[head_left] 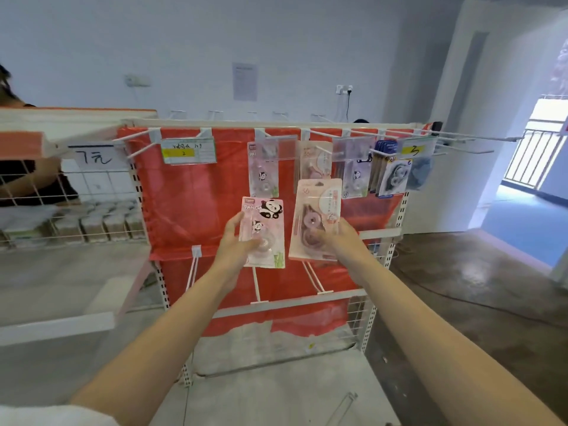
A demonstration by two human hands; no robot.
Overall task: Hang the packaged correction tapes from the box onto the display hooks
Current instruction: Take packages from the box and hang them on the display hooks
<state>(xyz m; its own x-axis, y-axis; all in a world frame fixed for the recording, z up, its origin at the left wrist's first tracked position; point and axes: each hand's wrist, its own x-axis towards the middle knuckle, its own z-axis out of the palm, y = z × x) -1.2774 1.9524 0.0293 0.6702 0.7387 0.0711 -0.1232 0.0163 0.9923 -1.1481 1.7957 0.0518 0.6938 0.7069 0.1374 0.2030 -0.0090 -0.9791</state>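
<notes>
My left hand (236,241) grips a pink panda-print correction tape pack (266,222) by its lower left, held upright before the red display panel. My right hand (336,241) holds a pale pink correction tape pack (316,210) by its lower right, just beside the panda one. Both packs sit below the row of white display hooks (325,150). Several packs hang there: a panda pack (262,176), a pale pink pack (316,166), another panda pack (355,179) and blue-carded packs (392,176). The box is out of view.
The white rack (396,232) with a red backing stands ahead, with a lower rail and hooks (313,278). A wire basket shelf (70,216) holds stacked goods at left, with a person behind it. Long bare hooks (479,138) jut out at right. A doorway opens at far right.
</notes>
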